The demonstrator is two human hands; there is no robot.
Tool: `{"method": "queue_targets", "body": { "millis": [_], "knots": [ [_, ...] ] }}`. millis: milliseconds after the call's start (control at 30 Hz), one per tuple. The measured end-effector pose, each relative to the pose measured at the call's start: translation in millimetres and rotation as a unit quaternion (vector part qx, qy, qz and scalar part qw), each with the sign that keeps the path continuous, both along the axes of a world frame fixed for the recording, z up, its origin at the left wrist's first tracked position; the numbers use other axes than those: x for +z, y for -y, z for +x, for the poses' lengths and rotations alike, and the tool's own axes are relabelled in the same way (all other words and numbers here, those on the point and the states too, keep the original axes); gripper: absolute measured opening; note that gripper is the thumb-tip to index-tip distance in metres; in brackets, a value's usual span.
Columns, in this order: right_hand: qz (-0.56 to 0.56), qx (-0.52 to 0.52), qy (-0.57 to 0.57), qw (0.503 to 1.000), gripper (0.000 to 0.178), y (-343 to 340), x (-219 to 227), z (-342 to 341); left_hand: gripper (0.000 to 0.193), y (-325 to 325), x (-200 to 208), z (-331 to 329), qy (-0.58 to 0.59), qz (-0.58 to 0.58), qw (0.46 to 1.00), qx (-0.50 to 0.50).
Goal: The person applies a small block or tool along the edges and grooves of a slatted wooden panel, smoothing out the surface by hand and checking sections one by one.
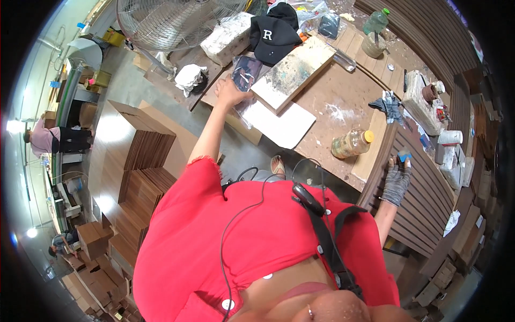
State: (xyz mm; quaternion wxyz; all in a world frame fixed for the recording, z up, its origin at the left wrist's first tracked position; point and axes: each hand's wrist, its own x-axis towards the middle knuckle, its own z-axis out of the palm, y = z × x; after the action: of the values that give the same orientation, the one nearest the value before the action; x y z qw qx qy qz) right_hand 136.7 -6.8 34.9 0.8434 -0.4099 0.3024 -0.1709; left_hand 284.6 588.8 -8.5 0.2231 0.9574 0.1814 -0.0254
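Note:
My bare left hand (232, 92) reaches out to a dark smartphone (247, 71) at the table's near left edge. Its fingers are apart and touch the phone's side. Clear plastic and a white sheet (281, 124) lie just below it. To the right of the phone is a paint-stained board (294, 72). On the right, my right hand (397, 180), in a grey knitted glove with bare fingertips, rests on a dark brown slatted panel (416, 188). A small blue-and-grey piece (404, 155) is at those fingertips; its kind is unclear.
An oil-coloured bottle with a yellow cap (351, 144) stands on the worktable (322, 115). Behind are a black cap (273, 35), a wire fan (171, 24) and a green-capped bottle (376, 21). Grey gloves (387, 106) lie right. Stacked brown panels (134, 145) stand left; a person (59, 140) is farther off.

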Motion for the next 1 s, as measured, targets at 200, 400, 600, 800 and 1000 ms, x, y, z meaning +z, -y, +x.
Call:
{"method": "queue_targets", "body": {
  "millis": [200, 400, 600, 800, 1000],
  "knots": [
    [-0.015, -0.007, 0.016, 1.000, 0.034, -5, 0, 3, 0.105, 5, -7, -22, 0.142, -0.035, 0.989, -0.011],
    [-0.024, -0.004, 0.018, 1.000, 0.038, -14, 6, 7, 0.106, 10, -15, -31, 0.232, -0.057, 0.971, -0.021],
    [-0.036, 0.000, -0.004, 0.999, 0.038, -16, 10, 11, 0.104, 12, -18, -34, 0.269, -0.053, 0.961, -0.018],
    [-0.028, -0.017, -0.015, 0.999, 0.036, -11, 9, 13, 0.105, 10, -22, -32, 0.266, -0.065, 0.961, -0.026],
    [-0.022, -0.006, 0.002, 1.000, 0.039, -11, 9, 8, 0.106, -1, -21, -27, 0.200, -0.061, 0.977, -0.031]
  ]
}}
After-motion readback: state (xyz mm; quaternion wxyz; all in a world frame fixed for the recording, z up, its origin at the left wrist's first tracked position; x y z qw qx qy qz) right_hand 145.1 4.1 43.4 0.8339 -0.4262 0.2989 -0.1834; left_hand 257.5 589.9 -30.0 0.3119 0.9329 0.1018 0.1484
